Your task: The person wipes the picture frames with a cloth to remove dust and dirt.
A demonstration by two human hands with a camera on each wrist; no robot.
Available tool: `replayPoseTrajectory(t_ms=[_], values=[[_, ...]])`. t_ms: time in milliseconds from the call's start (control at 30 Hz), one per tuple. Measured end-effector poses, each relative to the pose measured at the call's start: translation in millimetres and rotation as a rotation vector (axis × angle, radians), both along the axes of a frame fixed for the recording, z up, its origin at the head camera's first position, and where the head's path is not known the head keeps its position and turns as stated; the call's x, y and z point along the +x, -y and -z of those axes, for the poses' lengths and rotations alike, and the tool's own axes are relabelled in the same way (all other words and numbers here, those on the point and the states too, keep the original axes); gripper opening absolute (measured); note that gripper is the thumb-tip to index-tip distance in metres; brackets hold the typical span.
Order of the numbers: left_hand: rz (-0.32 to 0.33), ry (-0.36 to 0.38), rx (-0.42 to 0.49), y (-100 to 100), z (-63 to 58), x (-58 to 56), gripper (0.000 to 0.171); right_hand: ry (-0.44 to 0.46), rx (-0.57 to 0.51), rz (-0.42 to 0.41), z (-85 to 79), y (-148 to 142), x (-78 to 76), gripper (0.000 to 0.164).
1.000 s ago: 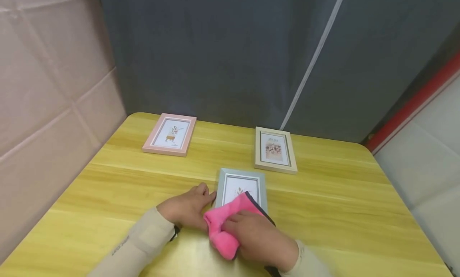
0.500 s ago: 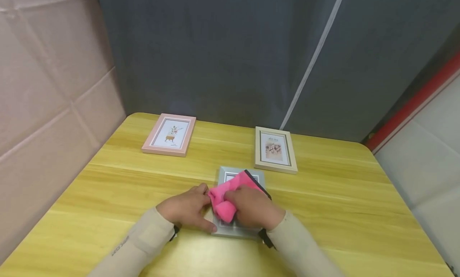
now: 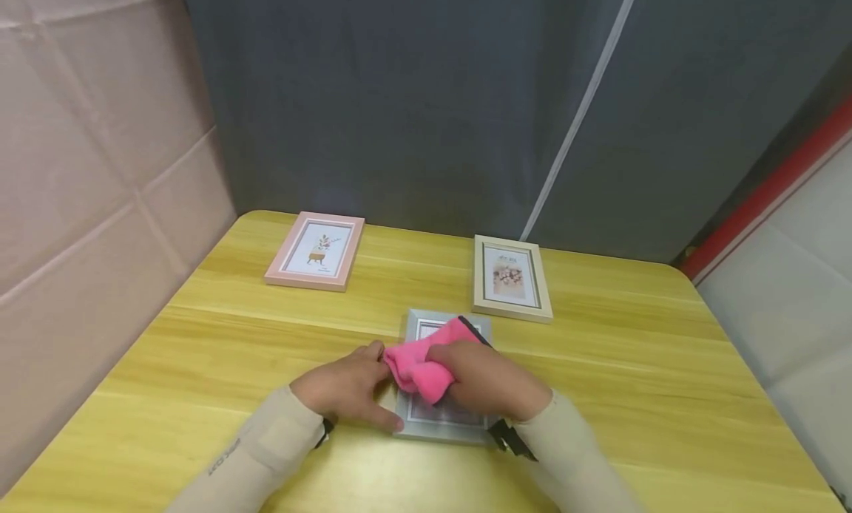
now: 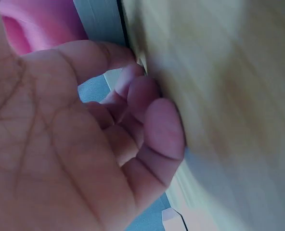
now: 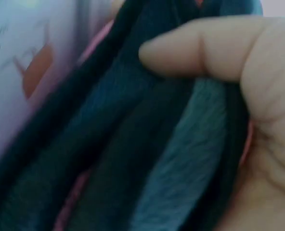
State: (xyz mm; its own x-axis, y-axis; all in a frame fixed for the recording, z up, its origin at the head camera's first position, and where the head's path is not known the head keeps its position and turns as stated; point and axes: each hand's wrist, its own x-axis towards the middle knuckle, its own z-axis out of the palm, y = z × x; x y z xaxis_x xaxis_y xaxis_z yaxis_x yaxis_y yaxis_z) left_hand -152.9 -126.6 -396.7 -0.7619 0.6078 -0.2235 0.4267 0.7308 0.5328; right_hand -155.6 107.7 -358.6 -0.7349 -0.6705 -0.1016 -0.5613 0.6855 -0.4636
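Note:
A grey-blue picture frame (image 3: 442,431) lies face up on the table in the head view. My right hand (image 3: 489,376) holds a bunched pink cloth (image 3: 419,365) with dark edging against its face, hiding much of the picture. In the right wrist view, the thumb presses on the cloth's dark grey underside (image 5: 190,159). My left hand (image 3: 346,387) rests beside the frame's left edge, its thumb touching the lower-left corner. From the left wrist view, its fingers (image 4: 164,130) bend loosely, tips down at the tabletop, with the frame edge (image 4: 101,21) close by.
Farther back on the yellow wood-grain table (image 3: 200,350) lie a pink picture frame (image 3: 279,258) at left and a cream one (image 3: 546,291) at right. A dark panel (image 3: 399,114) rises behind the table, with a pale wall (image 3: 86,165) on the left.
My right hand has slid the pink cloth from the frame's near end up to its upper part, then slightly right. The left thumb now shows at the near corner; the left hand stays put.

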Motion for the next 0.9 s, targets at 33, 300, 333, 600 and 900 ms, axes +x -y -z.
replayPoseTrajectory(t_ms=[33,300,333,600,900], values=[[-0.003,-0.001,0.005,-0.4,0.3,0.2,0.074,0.013,-0.012,-0.035,-2.3,-3.0,5.2,0.024],[0.011,-0.020,0.002,-1.5,-0.1,0.5,0.101,-0.032,0.055,-0.187,-1.7,-1.8,38.6,0.026],[0.010,-0.020,0.001,-1.6,-0.2,0.5,0.100,-0.047,0.064,-0.178,0.4,0.7,39.8,0.024],[0.015,-0.008,0.040,0.7,-1.2,0.3,0.088,-0.084,0.128,-0.058,6.3,14.8,25.1,0.023],[0.054,-0.050,-0.013,1.9,-0.7,-1.8,0.074,0.023,0.166,0.098,10.5,14.7,-15.2,0.029]])
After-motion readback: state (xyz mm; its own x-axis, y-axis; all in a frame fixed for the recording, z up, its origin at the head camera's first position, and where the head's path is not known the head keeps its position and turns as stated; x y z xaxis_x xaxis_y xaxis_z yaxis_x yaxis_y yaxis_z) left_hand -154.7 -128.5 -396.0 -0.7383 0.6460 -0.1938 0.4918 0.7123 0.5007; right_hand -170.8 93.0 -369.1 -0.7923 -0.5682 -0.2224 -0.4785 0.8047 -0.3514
